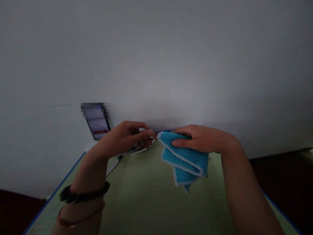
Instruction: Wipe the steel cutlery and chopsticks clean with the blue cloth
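My right hand [199,137] grips a folded blue cloth [184,160] with pale edging, thumb on the near side and fingers behind. Loose folds of the cloth hang below that hand, over the table. Beside the cloth's left corner, the thumb and fingers of my left hand [133,135] are pinched together. Whatever lies between those fingertips is too small and dim to make out. Behind and below the left hand, part of a white curved rim [146,148] shows, with the rest covered by the hand.
A phone [97,125] with a lit screen leans against the pale wall [156,58] at the back left. The greenish table [146,195] has blue edges. A thin, pale strip-like object with a dark end [113,166] lies near the left forearm.
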The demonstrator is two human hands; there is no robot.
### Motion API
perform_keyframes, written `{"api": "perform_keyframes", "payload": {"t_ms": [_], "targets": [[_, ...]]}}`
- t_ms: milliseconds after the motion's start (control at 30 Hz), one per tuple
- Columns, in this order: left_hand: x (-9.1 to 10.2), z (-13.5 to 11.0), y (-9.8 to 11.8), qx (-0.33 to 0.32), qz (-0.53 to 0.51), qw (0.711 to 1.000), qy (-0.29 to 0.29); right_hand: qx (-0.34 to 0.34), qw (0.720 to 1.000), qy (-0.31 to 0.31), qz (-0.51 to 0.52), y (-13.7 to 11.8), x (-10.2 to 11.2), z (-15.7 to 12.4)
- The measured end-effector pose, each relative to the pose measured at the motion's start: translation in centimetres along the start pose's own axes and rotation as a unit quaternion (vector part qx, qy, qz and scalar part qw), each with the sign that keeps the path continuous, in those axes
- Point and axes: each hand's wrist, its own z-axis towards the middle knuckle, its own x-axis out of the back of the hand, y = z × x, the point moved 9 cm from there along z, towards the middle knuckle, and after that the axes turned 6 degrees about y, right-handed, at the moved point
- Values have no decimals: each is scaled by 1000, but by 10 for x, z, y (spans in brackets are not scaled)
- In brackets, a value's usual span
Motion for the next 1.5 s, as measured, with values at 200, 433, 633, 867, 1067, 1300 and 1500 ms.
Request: {"api": "perform_keyframes", "payload": {"t_ms": [200, 433, 633, 867, 1067, 1300, 1500], "targets": [[-2, 0, 1, 11, 4, 1000, -5, 7, 1000, -5, 4, 2, -1, 0], [-9, 2, 6, -9, 8, 999, -37, 1, 1000, -9, 13, 3, -2, 1], [-6, -4, 1, -23, -8, 998, -52, -23, 999, -12, 22, 15, -2, -3], [16, -8, -5, -24, 9, 1000, 15, -42, 998, -17, 48, 26, -2, -8], [4, -9, -5, -16, 61, 997, -42, -30, 998, -39, 49, 20, -4, -7], [-24, -4, 16, -66, 120, 986, -89, -27, 999, -46, 12, 18, -5, -6], [-30, 0, 24, -62, 145, 984, -82, -4, 998, -54, -21, 3, -6, -3]]}}
